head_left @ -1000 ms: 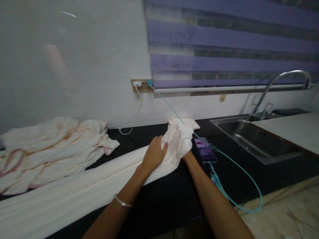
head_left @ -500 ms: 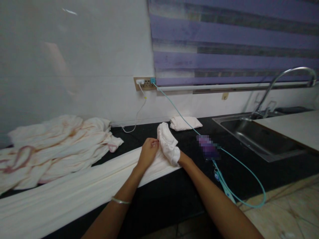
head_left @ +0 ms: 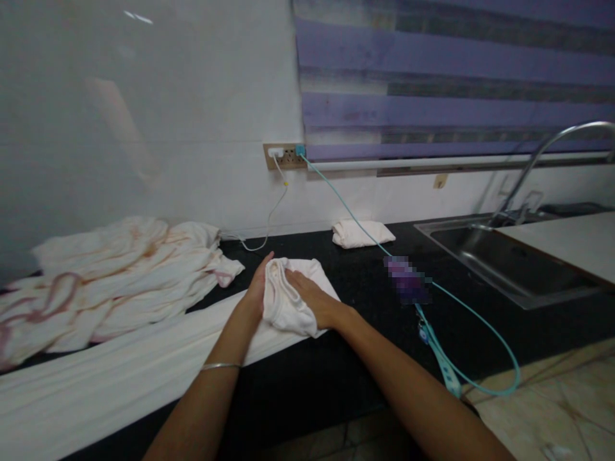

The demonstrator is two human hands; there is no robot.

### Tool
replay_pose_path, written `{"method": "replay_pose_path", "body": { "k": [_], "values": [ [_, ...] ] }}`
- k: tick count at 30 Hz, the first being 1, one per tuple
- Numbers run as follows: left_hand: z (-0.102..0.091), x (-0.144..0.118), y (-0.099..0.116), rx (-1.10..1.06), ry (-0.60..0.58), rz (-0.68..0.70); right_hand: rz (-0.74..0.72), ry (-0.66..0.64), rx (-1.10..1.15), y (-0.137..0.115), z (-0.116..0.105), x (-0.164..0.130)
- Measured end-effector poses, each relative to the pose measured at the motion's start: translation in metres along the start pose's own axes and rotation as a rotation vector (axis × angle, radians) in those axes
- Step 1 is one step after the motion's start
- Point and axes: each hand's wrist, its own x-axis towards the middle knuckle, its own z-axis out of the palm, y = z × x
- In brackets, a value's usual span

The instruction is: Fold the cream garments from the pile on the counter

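Two hands are shown working one rolled end of a long white cloth [head_left: 144,378] on the black counter [head_left: 365,358]. The roll [head_left: 288,301] is braced from the side by the open left hand [head_left: 257,291] and pressed flat from above by the right hand [head_left: 312,298], so its turns are kept tight. Behind lie a folded cloth [head_left: 362,232] and a crumpled stained sheet [head_left: 110,275]. To the right, a phone [head_left: 406,282] on a teal cable [head_left: 480,371] is left close by, before the sink [head_left: 504,262].
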Motion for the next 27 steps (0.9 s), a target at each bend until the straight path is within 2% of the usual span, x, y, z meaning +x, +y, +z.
{"method": "replay_pose_path", "body": {
  "k": [2,3,5,8,12,14,16,18,21,24,27],
  "values": [
    [-0.002,-0.003,0.006,-0.006,0.027,-0.06,0.049,-0.104,-0.089,-0.002,0.002,-0.003],
    [-0.003,-0.003,0.008,0.014,0.059,-0.036,0.069,-0.149,-0.121,-0.003,0.002,-0.004],
    [-0.007,0.0,0.01,0.077,0.147,0.113,0.108,-0.189,-0.176,-0.006,0.001,-0.006],
    [-0.014,0.009,0.012,0.26,0.321,0.462,0.137,-0.231,-0.248,-0.009,0.003,-0.005],
    [-0.016,0.014,0.011,0.831,0.533,0.9,0.152,-0.28,-0.31,-0.006,0.009,-0.003],
    [-0.01,0.01,0.006,1.132,0.539,1.053,0.159,-0.283,-0.324,-0.004,0.011,-0.002],
    [-0.001,0.005,-0.003,1.351,0.458,1.136,0.166,-0.279,-0.335,-0.001,0.01,-0.002],
    [0.008,0.001,-0.016,1.528,0.312,1.137,0.185,-0.281,-0.337,0.003,0.006,-0.002],
    [0.016,-0.001,-0.039,1.762,0.128,0.985,0.246,-0.302,-0.312,0.015,-0.006,-0.005],
    [0.02,0.0,-0.059,1.898,0.059,0.776,0.317,-0.354,-0.291,0.034,-0.025,-0.013],
    [0.02,0.0,-0.068,1.958,0.031,0.691,0.342,-0.385,-0.279,0.053,-0.041,-0.026]
  ]
}}
